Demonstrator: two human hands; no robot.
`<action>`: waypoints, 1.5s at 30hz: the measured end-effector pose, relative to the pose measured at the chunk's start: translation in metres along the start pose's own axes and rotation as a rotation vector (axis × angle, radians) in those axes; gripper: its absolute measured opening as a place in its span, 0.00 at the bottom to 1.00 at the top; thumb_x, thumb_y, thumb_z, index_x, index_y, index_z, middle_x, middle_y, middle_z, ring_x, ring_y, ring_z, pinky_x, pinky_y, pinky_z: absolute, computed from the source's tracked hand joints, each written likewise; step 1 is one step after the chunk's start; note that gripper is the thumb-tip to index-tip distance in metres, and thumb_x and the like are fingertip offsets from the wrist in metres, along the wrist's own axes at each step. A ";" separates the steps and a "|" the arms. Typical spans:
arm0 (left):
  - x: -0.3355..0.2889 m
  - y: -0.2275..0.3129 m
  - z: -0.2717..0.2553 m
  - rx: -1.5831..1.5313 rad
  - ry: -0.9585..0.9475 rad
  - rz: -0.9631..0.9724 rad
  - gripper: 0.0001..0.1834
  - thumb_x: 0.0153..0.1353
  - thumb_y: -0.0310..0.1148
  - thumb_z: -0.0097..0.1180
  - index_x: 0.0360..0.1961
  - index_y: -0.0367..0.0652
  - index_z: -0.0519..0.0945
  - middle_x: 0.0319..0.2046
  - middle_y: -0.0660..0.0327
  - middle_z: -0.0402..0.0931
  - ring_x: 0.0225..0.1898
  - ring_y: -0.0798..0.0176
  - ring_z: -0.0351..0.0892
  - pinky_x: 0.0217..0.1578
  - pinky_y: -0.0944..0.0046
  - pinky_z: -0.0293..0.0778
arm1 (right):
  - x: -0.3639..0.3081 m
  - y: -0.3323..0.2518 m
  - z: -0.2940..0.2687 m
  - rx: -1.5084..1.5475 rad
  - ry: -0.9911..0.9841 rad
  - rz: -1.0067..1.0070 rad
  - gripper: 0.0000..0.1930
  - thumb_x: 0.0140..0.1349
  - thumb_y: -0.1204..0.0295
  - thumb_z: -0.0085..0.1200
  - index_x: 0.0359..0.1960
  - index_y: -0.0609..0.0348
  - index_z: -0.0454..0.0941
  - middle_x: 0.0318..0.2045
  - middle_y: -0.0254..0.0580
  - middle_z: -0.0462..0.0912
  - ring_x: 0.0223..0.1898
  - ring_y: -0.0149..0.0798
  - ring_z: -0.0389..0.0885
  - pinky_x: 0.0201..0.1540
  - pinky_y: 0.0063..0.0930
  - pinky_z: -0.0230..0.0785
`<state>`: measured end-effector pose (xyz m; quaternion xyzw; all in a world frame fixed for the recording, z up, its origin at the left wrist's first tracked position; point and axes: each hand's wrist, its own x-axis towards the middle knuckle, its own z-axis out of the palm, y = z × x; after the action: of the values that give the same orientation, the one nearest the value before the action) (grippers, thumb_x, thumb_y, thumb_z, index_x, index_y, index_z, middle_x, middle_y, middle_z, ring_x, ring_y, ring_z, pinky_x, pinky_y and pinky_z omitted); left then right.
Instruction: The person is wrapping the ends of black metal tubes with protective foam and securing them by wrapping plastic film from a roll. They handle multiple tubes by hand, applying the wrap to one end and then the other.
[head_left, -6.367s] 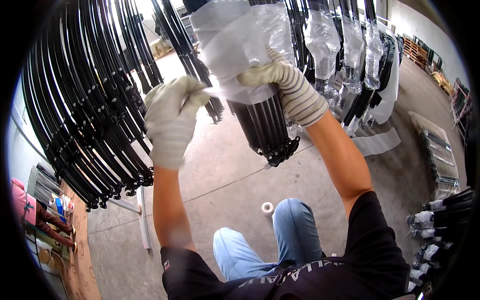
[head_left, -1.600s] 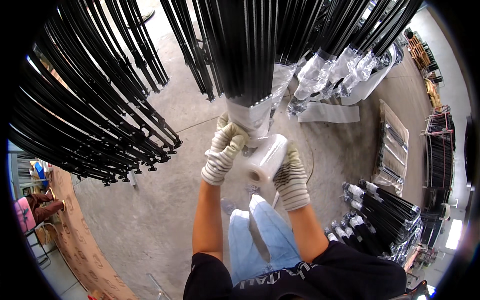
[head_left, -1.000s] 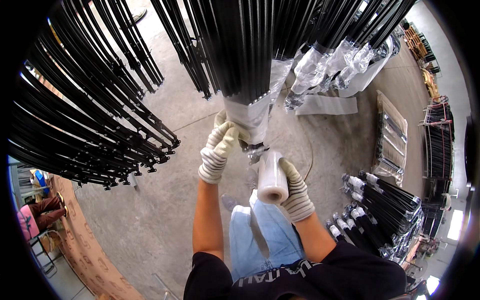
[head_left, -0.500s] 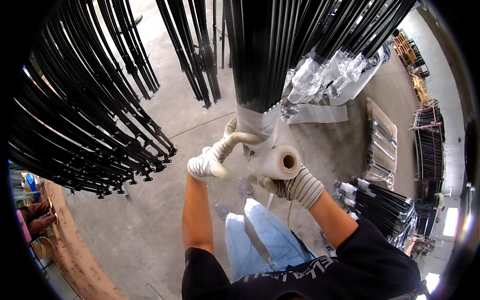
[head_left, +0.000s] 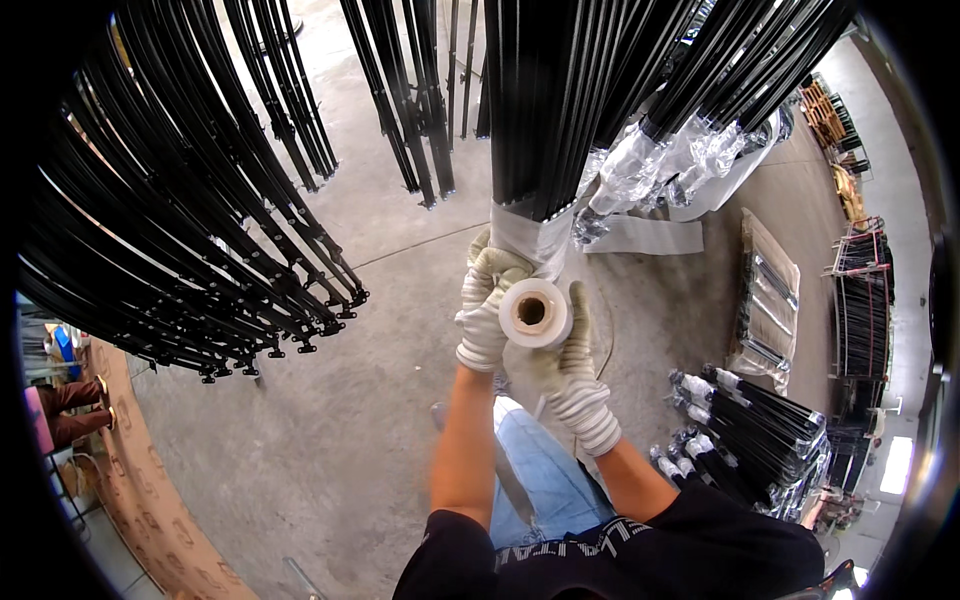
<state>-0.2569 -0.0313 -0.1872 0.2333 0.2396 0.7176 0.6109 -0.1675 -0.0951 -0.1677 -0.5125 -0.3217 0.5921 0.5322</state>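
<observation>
A bundle of long black metal bars (head_left: 540, 120) hangs in front of me, its lower end wrapped in clear stretch film (head_left: 530, 238). Just below that end is a roll of stretch film (head_left: 552, 332), its brown cardboard core facing up toward me. My right hand (head_left: 572, 355), in a striped off-white glove, is closed around the roll from the right and below. My left hand (head_left: 490, 290), gloved alike, presses with bent fingers against the wrapped end and the roll's left side. What its fingertips grip is hidden.
More black bars (head_left: 200, 200) hang in a dense row at left. Bundles with film-wrapped ends (head_left: 650, 170) hang at right. Wrapped bundles (head_left: 750, 430) lie on the floor at lower right, near a wrapped flat pack (head_left: 768, 300). Another person's legs (head_left: 75, 412) show at far left.
The roll has moved left around the bundle's lower end, and its core has turned to face me. My left hand has closed in beside it; my right hand has moved with the roll.
</observation>
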 end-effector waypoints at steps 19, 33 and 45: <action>-0.008 0.001 -0.009 0.055 0.183 0.082 0.10 0.57 0.38 0.52 0.27 0.42 0.73 0.27 0.67 0.73 0.28 0.75 0.69 0.34 0.76 0.68 | 0.023 -0.082 -0.027 -0.129 -0.111 0.102 0.39 0.27 0.73 0.70 0.48 0.54 0.64 0.39 0.36 0.73 0.39 0.32 0.72 0.42 0.29 0.69; 0.008 -0.008 0.000 0.009 0.346 -0.002 0.10 0.55 0.37 0.55 0.23 0.43 0.75 0.19 0.71 0.70 0.20 0.78 0.63 0.22 0.77 0.61 | 0.098 -0.086 -0.041 -0.125 -0.247 -0.290 0.39 0.31 0.81 0.65 0.51 0.57 0.60 0.42 0.36 0.73 0.43 0.32 0.72 0.47 0.25 0.68; 0.012 0.025 0.000 -0.097 0.046 -0.325 0.10 0.51 0.27 0.57 0.35 0.46 0.70 0.31 0.68 0.72 0.31 0.76 0.70 0.32 0.75 0.71 | 0.122 -0.043 -0.019 -0.109 -0.382 -0.349 0.16 0.52 0.84 0.40 0.45 0.65 0.66 0.32 0.34 0.77 0.22 0.21 0.73 0.18 0.11 0.64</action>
<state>-0.2772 -0.0231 -0.1708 0.1454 0.2533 0.6253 0.7237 -0.1255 0.0287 -0.1656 -0.3561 -0.5311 0.5592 0.5276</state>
